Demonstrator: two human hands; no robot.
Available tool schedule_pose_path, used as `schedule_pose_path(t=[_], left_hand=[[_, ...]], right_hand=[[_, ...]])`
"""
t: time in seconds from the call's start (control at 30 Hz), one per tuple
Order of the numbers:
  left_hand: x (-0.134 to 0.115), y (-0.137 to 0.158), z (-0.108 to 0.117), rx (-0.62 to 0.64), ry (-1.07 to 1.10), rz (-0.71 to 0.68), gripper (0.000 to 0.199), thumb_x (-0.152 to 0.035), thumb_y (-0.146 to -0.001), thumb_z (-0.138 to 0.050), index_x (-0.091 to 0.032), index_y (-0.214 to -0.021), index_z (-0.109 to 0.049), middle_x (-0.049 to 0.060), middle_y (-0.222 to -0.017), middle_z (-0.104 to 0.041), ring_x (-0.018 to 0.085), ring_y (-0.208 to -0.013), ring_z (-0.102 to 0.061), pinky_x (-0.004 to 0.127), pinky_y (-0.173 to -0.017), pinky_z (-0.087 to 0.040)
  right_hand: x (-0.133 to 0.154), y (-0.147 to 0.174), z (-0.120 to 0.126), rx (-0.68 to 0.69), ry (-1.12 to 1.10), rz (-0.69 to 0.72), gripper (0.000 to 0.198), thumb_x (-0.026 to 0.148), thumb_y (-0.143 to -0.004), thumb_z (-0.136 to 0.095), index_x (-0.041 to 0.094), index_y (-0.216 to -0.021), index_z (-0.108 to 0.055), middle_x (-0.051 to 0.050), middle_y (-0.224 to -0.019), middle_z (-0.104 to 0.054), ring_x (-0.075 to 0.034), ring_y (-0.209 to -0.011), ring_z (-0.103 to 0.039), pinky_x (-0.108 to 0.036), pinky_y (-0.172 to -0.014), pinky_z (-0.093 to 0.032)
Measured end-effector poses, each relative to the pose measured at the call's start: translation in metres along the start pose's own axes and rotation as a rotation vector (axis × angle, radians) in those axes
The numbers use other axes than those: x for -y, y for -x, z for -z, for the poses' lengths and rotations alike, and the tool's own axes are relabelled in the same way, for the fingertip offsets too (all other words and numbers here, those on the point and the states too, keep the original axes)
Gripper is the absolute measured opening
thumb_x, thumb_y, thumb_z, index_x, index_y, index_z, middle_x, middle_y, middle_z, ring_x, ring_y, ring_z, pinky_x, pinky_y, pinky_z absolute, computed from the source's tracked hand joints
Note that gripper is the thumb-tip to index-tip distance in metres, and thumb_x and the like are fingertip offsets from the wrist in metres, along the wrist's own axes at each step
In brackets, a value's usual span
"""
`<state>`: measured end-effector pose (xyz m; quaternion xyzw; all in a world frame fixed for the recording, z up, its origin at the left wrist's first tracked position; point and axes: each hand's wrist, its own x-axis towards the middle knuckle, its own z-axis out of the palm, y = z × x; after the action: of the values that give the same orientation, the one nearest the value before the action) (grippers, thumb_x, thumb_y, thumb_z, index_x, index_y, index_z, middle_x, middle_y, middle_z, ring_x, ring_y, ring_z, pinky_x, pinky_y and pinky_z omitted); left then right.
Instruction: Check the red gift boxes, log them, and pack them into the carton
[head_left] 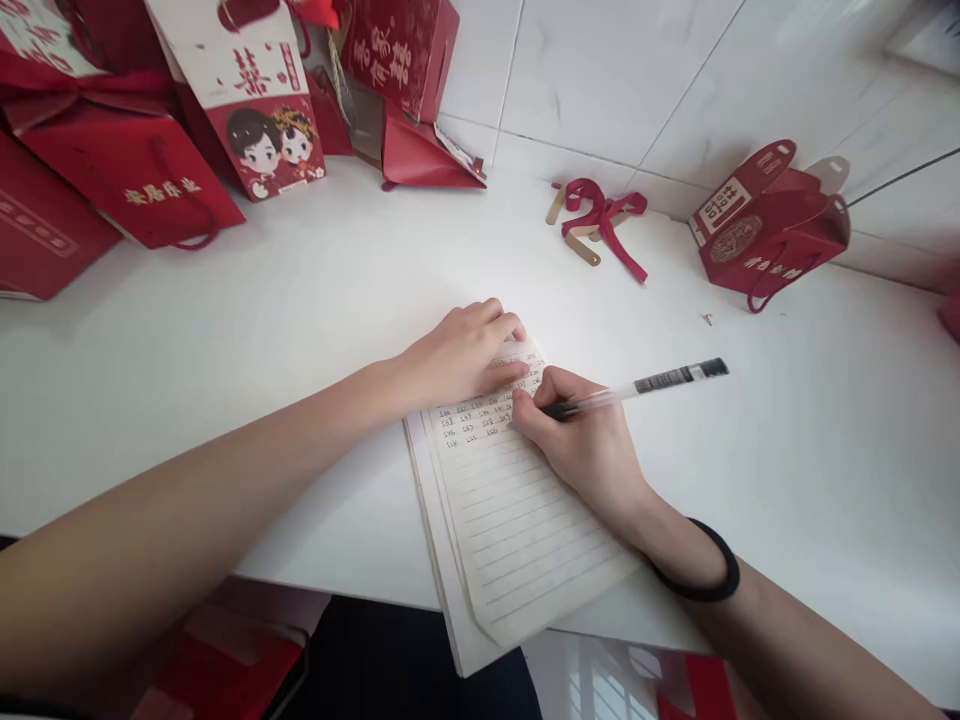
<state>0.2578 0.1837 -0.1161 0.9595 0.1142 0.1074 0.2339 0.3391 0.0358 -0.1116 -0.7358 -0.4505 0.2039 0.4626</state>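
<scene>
A lined notebook point(540, 540) lies aslant on the white table, its lower end jutting past the front edge. Rows of small handwritten numbers fill the upper part of its page; the lower lines are blank. My right hand point(589, 440) is closed around a clear pen with a dark cap end point(660, 382), and the pen's tip is at the written rows, hidden behind my fingers. Across the top of the page rests my left hand point(469, 350), fingers loosely bent and thumb apart, holding nothing. A black band point(712, 575) circles my right wrist.
Red gift boxes point(142, 165) crowd the back left, one a white-and-red box with cartoon figures point(274, 150). Against the tiled wall lie a dark red ribbon point(607, 225) and gold tags point(581, 248). A red handled box point(780, 235) stands at right, near a tiny object point(707, 319).
</scene>
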Motion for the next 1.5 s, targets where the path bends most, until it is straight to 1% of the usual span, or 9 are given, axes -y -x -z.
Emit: schedule_pose_path(t=[0.23,0.43,0.67,1.0,1.1,1.23,1.3,1.37,1.5], left_hand=[[0.000,0.000,-0.001,-0.013,-0.001,-0.009,0.029,-0.036,-0.083,-0.053,-0.017,-0.105,-0.055,0.006,-0.103,-0.054,0.021,-0.096,-0.053,0.035,-0.086,-0.040],[0.001,-0.001,-0.002,-0.021,0.008,-0.008,0.029,-0.036,-0.082,-0.055,-0.017,-0.104,-0.055,0.006,-0.102,-0.053,0.020,-0.095,-0.053,0.034,-0.085,-0.040],[0.000,-0.001,-0.002,-0.018,-0.010,-0.014,0.029,-0.037,-0.083,-0.053,-0.017,-0.104,-0.055,0.006,-0.103,-0.054,0.021,-0.095,-0.053,0.034,-0.084,-0.041],[-0.002,-0.001,-0.001,0.004,-0.016,0.012,0.031,-0.037,-0.084,-0.053,-0.016,-0.107,-0.055,0.007,-0.105,-0.054,0.021,-0.096,-0.053,0.034,-0.085,-0.040],[-0.002,-0.001,-0.001,0.007,-0.022,0.006,0.032,-0.038,-0.084,-0.053,-0.015,-0.107,-0.056,0.007,-0.105,-0.054,0.021,-0.096,-0.053,0.034,-0.086,-0.040],[-0.002,0.000,-0.001,-0.003,-0.022,0.011,0.033,-0.040,-0.084,-0.053,-0.015,-0.106,-0.057,0.007,-0.104,-0.055,0.021,-0.094,-0.053,0.035,-0.086,-0.040],[-0.002,0.001,-0.002,-0.007,-0.020,0.011,0.034,-0.040,-0.084,-0.053,-0.014,-0.105,-0.057,0.008,-0.103,-0.056,0.022,-0.094,-0.054,0.035,-0.086,-0.041],[-0.002,0.002,-0.003,-0.007,-0.022,0.003,0.033,-0.039,-0.084,-0.053,-0.014,-0.104,-0.057,0.008,-0.103,-0.057,0.022,-0.096,-0.055,0.036,-0.087,-0.042],[0.003,0.005,0.001,-0.030,0.046,0.046,0.030,-0.037,-0.084,-0.052,-0.017,-0.106,-0.054,0.007,-0.105,-0.059,0.019,-0.096,-0.058,0.034,-0.089,-0.046]], right_hand=[[0.001,0.000,0.000,0.002,0.067,0.063,0.029,0.014,-0.071,-0.051,0.019,-0.054,-0.028,0.007,-0.049,-0.028,-0.007,-0.048,-0.025,-0.020,-0.042,-0.022],[0.002,-0.001,0.000,-0.018,0.055,0.033,0.031,0.016,-0.074,-0.053,0.019,-0.054,-0.028,0.007,-0.049,-0.028,-0.007,-0.046,-0.025,-0.019,-0.041,-0.021],[0.001,0.002,0.000,-0.029,0.110,0.090,0.031,0.012,-0.072,-0.050,0.019,-0.054,-0.026,0.007,-0.049,-0.025,-0.007,-0.047,-0.023,-0.019,-0.041,-0.020],[0.001,0.002,-0.001,-0.034,0.045,0.050,0.031,0.012,-0.072,-0.051,0.019,-0.054,-0.027,0.007,-0.049,-0.026,-0.007,-0.047,-0.023,-0.019,-0.041,-0.020],[-0.001,0.000,0.004,-0.031,-0.102,-0.038,0.030,0.012,-0.070,-0.052,0.019,-0.053,-0.028,0.007,-0.048,-0.028,-0.007,-0.045,-0.025,-0.019,-0.040,-0.020],[-0.007,-0.011,0.013,-0.178,-0.492,-0.255,0.035,0.024,-0.075,-0.059,0.020,-0.057,-0.029,0.007,-0.047,-0.032,-0.006,-0.041,-0.026,-0.018,-0.037,-0.020],[-0.010,-0.018,0.018,-0.246,-0.561,-0.293,0.037,0.032,-0.076,-0.062,0.020,-0.060,-0.031,0.007,-0.048,-0.035,-0.006,-0.041,-0.027,-0.017,-0.036,-0.020],[-0.015,-0.026,0.023,-0.303,-0.532,-0.283,0.037,0.040,-0.076,-0.063,0.020,-0.063,-0.035,0.006,-0.050,-0.038,-0.006,-0.040,-0.030,-0.016,-0.035,-0.019],[-0.031,-0.040,0.036,-0.397,-0.308,-0.210,0.038,0.052,-0.076,-0.062,0.020,-0.069,-0.045,0.005,-0.049,-0.042,-0.007,-0.039,-0.033,-0.015,-0.034,-0.023]])
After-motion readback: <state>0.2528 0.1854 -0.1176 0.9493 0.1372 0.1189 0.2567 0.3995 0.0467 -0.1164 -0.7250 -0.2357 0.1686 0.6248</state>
